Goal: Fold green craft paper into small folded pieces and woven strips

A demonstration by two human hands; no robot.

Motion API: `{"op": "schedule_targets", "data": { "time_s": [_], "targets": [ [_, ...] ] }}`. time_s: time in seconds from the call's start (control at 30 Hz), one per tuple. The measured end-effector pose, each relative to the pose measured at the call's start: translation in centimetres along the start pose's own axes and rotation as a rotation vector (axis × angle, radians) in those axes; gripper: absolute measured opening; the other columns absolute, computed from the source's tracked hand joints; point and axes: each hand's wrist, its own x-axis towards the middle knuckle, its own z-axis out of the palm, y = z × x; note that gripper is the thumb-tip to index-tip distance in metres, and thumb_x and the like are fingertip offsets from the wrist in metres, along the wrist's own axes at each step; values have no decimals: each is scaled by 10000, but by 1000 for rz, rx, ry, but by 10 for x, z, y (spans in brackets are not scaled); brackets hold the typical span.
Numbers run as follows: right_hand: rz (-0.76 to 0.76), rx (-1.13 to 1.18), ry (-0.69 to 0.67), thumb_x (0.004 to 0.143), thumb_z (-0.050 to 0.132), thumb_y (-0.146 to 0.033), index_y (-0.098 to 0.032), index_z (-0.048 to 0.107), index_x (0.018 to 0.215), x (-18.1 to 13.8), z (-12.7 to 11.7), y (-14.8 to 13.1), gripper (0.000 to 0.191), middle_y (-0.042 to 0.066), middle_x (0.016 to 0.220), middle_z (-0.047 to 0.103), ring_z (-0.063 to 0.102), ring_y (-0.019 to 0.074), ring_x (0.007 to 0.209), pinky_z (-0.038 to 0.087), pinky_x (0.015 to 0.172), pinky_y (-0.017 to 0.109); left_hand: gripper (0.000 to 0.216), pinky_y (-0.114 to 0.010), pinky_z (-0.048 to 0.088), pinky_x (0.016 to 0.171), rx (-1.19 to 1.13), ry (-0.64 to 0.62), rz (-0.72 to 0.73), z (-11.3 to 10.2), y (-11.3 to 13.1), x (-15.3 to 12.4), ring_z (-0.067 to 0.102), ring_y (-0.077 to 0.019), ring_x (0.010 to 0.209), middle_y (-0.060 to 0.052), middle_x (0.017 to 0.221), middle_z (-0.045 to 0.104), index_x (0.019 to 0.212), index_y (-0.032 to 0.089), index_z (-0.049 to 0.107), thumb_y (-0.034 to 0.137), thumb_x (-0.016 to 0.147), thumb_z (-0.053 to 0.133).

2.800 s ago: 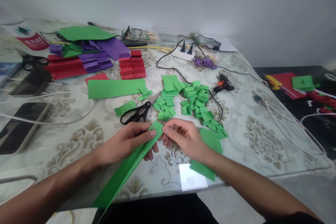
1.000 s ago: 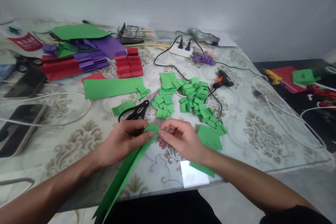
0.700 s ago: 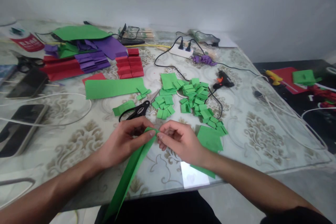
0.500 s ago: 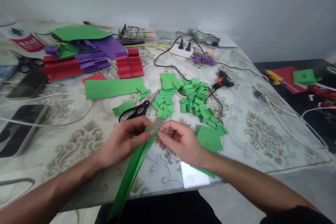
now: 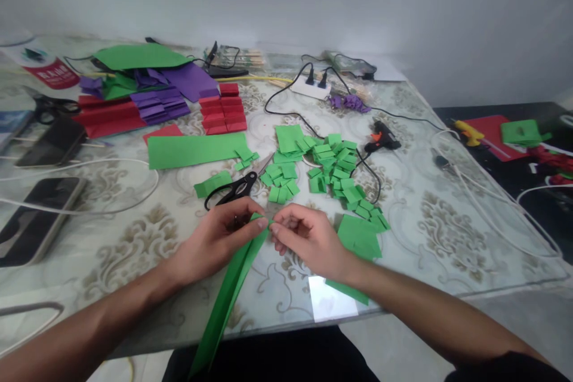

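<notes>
A long folded green paper strip runs from my fingertips down over the table's front edge. My left hand pinches it near its upper end, thumb on top. At that same end, my right hand presses thumb and finger together on the strip's tip. Just beyond my left hand lie black-handled scissors, blades pointing away to the right. Past my hands, many small folded green paper pieces are heaped together. Larger green sheets lie beside my right wrist, partly covered by the forearm.
A flat green strip and folded red paper lie farther back. A black glue gun sits at the right, its cord near the white power strip. Phones, white cables and a red-white cup occupy the left.
Both hands keep their pinch on the green strip with hardly any movement. The whole view has shifted very slightly.
</notes>
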Motion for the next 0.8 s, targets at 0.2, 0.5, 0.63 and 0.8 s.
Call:
{"op": "schedule_targets", "data": {
  "time_s": [0.2,0.5,0.63,0.8],
  "targets": [
    [24,119,90,802,862,-461,-192,674,845,8,-7,-7,330,-15,689,699,651,119,576,554,533,238,393,-260,437,606,-13,-64,-82,0,1,3,573,-150,687,6,742,599,787,170,587,494,1007,607],
    [87,135,41,818,836,-468,-192,656,823,11,-12,-8,329,-4,691,729,693,139,600,583,586,258,350,-290,503,692,-118,-118,-140,-3,2,4,666,-184,752,-34,797,725,853,164,663,485,993,645],
    [112,37,-20,793,860,-522,-203,590,732,10,-9,-7,422,2,656,730,699,146,589,568,579,259,367,-299,497,712,-83,-167,-104,-3,-2,4,635,-184,783,-43,864,705,932,154,719,494,1015,609],
    [110,15,-21,785,871,-529,-208,552,685,9,-8,-6,463,5,656,727,701,144,569,556,547,249,361,-284,478,679,-82,-175,-124,-3,-4,3,613,-170,753,-30,836,686,929,153,720,492,1008,623]
  ]
}}
